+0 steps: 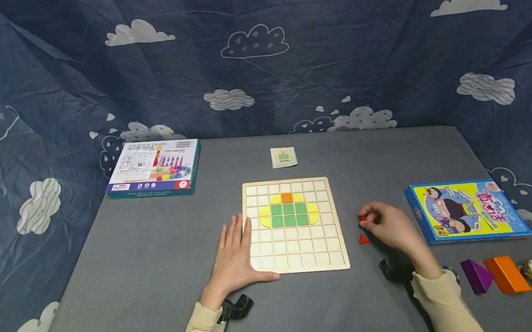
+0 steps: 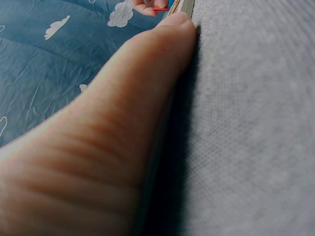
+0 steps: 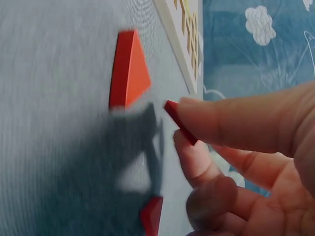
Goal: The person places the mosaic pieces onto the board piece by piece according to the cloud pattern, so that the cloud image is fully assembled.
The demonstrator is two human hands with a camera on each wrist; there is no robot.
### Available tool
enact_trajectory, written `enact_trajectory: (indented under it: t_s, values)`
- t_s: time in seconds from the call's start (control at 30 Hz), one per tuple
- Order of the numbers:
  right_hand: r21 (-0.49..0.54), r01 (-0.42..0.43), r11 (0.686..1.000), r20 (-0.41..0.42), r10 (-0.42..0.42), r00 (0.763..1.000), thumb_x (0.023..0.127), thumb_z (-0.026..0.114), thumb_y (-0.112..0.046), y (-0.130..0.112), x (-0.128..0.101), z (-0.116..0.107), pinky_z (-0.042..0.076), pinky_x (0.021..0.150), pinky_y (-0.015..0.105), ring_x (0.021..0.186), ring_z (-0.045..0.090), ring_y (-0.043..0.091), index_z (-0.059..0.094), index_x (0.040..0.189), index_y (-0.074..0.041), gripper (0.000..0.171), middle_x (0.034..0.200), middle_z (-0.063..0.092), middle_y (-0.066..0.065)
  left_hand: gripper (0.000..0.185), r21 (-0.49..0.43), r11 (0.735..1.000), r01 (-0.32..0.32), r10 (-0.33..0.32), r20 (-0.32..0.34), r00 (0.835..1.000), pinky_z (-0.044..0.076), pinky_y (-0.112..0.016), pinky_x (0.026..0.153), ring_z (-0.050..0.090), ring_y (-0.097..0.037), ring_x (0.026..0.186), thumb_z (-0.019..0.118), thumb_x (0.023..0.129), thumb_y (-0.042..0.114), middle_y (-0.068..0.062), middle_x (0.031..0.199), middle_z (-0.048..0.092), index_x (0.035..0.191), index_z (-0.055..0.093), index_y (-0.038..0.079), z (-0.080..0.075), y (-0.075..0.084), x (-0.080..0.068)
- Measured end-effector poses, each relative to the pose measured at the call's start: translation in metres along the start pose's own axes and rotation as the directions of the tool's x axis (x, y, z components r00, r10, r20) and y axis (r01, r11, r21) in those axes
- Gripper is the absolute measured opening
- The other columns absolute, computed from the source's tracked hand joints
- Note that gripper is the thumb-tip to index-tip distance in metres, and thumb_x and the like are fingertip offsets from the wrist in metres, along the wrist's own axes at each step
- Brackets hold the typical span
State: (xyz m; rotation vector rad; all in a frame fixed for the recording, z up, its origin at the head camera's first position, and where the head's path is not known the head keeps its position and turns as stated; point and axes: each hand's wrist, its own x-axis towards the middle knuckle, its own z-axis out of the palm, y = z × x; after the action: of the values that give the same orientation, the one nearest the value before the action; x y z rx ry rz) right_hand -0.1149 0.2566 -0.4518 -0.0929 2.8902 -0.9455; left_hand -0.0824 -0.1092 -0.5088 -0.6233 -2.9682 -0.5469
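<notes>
Three red pieces (image 3: pixel 129 69): one pinched by right hand (image 1: pixel 390 225).

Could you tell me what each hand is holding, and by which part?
The right hand pinches a red piece by its edge; the left hand holds nothing, resting flat on the board.

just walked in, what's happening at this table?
A person is working on a wooden grid board on a grey table. A partial pattern of green, yellow and one orange tile sits in its upper rows. The left hand rests flat on the board's left edge. The right hand pinches a small red piece just right of the board, with a red triangle lying loose on the table beside it.
</notes>
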Motion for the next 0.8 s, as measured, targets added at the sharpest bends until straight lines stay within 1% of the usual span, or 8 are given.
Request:
enact_trajectory:
  t_s: [0.07, 0.2, 0.23, 0.33, 0.43, 0.57, 0.7, 0.8]
  values:
    - [0.002, 0.020, 1.000, -0.036, -0.020, 0.999, 0.082, 0.074, -0.010, -0.004, 0.000, 0.003, 0.033, 0.051, 0.029, 0.060, 0.046, 0.017, 0.064, 0.094, -0.004, 0.017, 0.073, 0.055, 0.002, 0.138, -0.001, 1.000, -0.007, 0.007, -0.012, 1.000, 0.004, -0.049, 0.112, 0.004, -0.034, 0.142, 0.066, 0.053, 0.082, -0.023, 0.154, 0.012, 0.149, 0.016, -0.004, 0.000, 0.000, 0.000]
    - [0.037, 0.037, 0.999, -0.097, -0.033, 0.995, 0.079, 0.077, -0.011, -0.014, 0.002, 0.012, 0.033, 0.046, 0.029, 0.054, 0.045, 0.016, 0.066, 0.089, -0.005, 0.016, 0.071, 0.061, 0.000, 0.138, -0.003, 1.000, 0.001, -0.001, 0.002, 1.000, 0.003, -0.049, 0.112, 0.002, -0.033, 0.142, 0.066, 0.054, 0.082, -0.022, 0.155, 0.010, 0.150, 0.015, -0.003, 0.000, 0.000, 0.000]
    - [0.050, 0.033, 0.998, -0.111, -0.028, 0.993, 0.078, 0.078, -0.011, -0.017, 0.003, 0.015, 0.033, 0.044, 0.031, 0.052, 0.045, 0.016, 0.067, 0.087, -0.005, 0.016, 0.070, 0.062, 0.000, 0.138, -0.004, 1.000, 0.002, -0.002, 0.004, 1.000, 0.003, -0.048, 0.112, 0.002, -0.033, 0.142, 0.066, 0.054, 0.082, -0.023, 0.155, 0.010, 0.150, 0.015, -0.003, -0.001, 0.001, 0.000]
    - [0.085, 0.050, 0.995, -0.124, -0.039, 0.992, 0.075, 0.079, -0.010, -0.026, 0.005, 0.023, 0.032, 0.043, 0.031, 0.051, 0.044, 0.015, 0.068, 0.084, -0.006, 0.015, 0.068, 0.063, -0.001, 0.139, -0.003, 1.000, 0.007, -0.007, 0.012, 1.000, 0.001, -0.048, 0.112, 0.002, -0.032, 0.143, 0.066, 0.053, 0.083, -0.022, 0.155, 0.010, 0.150, 0.014, -0.003, -0.001, 0.001, 0.000]
    - [0.114, 0.075, 0.991, -0.117, -0.061, 0.991, 0.074, 0.080, -0.009, -0.035, 0.008, 0.031, 0.030, 0.043, 0.029, 0.051, 0.043, 0.014, 0.069, 0.082, -0.007, 0.014, 0.068, 0.064, -0.003, 0.139, 0.000, 1.000, 0.008, -0.008, 0.014, 1.000, 0.001, -0.047, 0.112, 0.002, -0.032, 0.143, 0.066, 0.053, 0.083, -0.022, 0.155, 0.010, 0.150, 0.014, -0.003, -0.001, 0.001, 0.000]
    - [0.151, 0.103, 0.983, -0.080, -0.092, 0.993, 0.075, 0.080, -0.007, -0.047, 0.011, 0.040, 0.030, 0.043, 0.025, 0.050, 0.042, 0.013, 0.070, 0.082, -0.008, 0.013, 0.068, 0.064, -0.004, 0.139, -0.005, 1.000, 0.010, -0.010, 0.021, 1.000, 0.000, -0.047, 0.112, 0.000, -0.032, 0.143, 0.066, 0.054, 0.082, -0.022, 0.155, 0.009, 0.150, 0.013, -0.003, -0.001, 0.001, 0.000]
    - [0.192, 0.129, 0.973, -0.044, -0.123, 0.991, 0.074, 0.081, -0.008, -0.061, 0.014, 0.050, 0.031, 0.043, 0.024, 0.050, 0.043, 0.012, 0.070, 0.080, -0.009, 0.012, 0.067, 0.064, -0.005, 0.139, -0.009, 1.000, 0.014, -0.013, 0.022, 1.000, 0.000, -0.047, 0.112, 0.000, -0.031, 0.143, 0.067, 0.054, 0.081, -0.022, 0.155, 0.009, 0.150, 0.014, -0.003, -0.002, 0.001, -0.001]
    - [0.201, 0.156, 0.967, -0.030, -0.153, 0.988, 0.074, 0.081, -0.010, -0.071, 0.016, 0.056, 0.031, 0.044, 0.024, 0.049, 0.044, 0.011, 0.071, 0.078, -0.013, 0.011, 0.067, 0.064, -0.008, 0.139, -0.006, 1.000, 0.016, -0.016, 0.021, 1.000, 0.000, -0.047, 0.112, 0.000, -0.031, 0.143, 0.067, 0.053, 0.081, -0.022, 0.155, 0.009, 0.150, 0.014, -0.003, -0.001, 0.002, 0.000]
